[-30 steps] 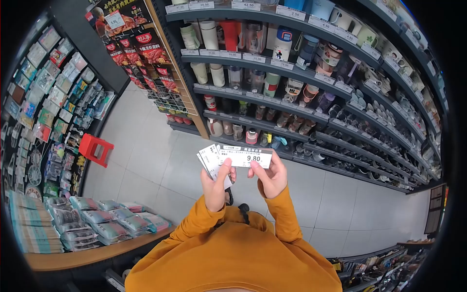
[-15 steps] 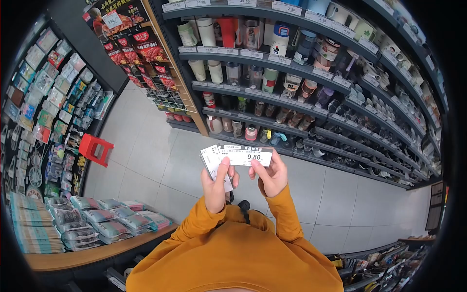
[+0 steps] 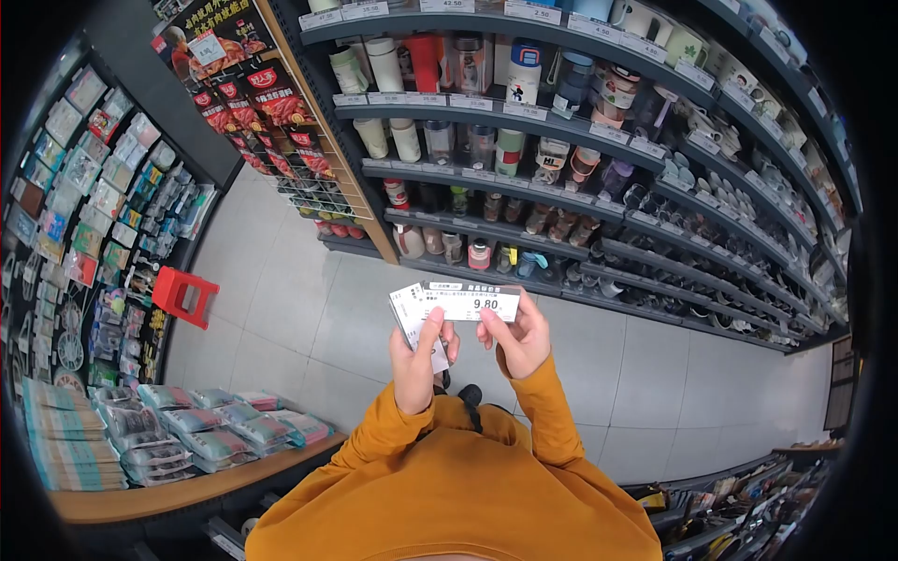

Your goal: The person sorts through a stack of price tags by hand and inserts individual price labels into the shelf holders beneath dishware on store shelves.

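Observation:
Several white price labels (image 3: pixel 408 309) are fanned out in my left hand (image 3: pixel 416 363), its thumb pressed on top of them. The uppermost label (image 3: pixel 458 303), printed "9.80", lies level across both hands. Its right end is pinched between the thumb and fingers of my right hand (image 3: pixel 524 338). Both hands are in front of my chest, a short way apart, over the tiled floor. The fingers under the labels are partly hidden.
Ahead stands a long shelf (image 3: pixel 561 122) of cups and bottles. Red food packets (image 3: pixel 271 93) hang at its left end. A red stool (image 3: pixel 186 296) stands on the left floor (image 3: pixel 281 271). Bagged goods (image 3: pixel 201 421) lie on a wooden-edged counter (image 3: pixel 168 500) at lower left.
The view has shifted slightly, so the shelf appears a little further left. Both hands still hold the labels in nearly the same pose.

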`<state>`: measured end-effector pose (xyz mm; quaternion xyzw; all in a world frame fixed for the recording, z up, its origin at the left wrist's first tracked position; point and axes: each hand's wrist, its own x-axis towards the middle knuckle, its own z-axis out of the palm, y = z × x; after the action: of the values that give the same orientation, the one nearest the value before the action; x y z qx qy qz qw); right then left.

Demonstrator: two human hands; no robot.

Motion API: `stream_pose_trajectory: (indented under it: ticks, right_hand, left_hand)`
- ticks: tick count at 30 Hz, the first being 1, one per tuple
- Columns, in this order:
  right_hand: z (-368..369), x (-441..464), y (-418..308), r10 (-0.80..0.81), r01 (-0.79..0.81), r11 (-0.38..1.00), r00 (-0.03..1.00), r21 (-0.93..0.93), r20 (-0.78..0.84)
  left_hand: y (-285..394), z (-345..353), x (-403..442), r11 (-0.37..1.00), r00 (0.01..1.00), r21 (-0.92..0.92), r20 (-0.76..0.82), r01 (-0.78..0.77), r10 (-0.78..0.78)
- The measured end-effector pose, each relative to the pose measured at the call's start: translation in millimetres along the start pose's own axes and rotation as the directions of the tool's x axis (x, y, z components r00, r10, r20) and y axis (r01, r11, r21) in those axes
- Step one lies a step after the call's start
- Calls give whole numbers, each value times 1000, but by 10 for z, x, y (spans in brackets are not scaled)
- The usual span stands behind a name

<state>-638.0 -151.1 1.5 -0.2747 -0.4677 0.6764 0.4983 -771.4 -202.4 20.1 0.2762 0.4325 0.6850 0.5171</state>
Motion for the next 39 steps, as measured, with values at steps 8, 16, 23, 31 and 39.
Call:
stream_pose_trajectory:
  ticks: [8,16,23,31,39]
  right_hand:
    - [-109,-39,-1,3,-4,1000,999,-19,-35]
    - [-167,-65,19,-3,2,1000,999,-13,-37]
    - [-145,-38,54,23,-23,999,1000,-31,-15]
    - [-283,-193,150,78,-79,996,997,-41,-21]
    - [-635,-676,-124,27,-29,1000,957,-3,-289]
  left_hand:
    - [-64,57,-24,995,994,54,59,84,-87]
    - [-132,32,30,994,994,12,42,104,-105]
    - [-146,-24,45,994,995,53,33,91,-93]
    - [-260,16,9,977,969,119,153,175,-193]
    - [-406,371,-101,945,913,235,286,228,-291]
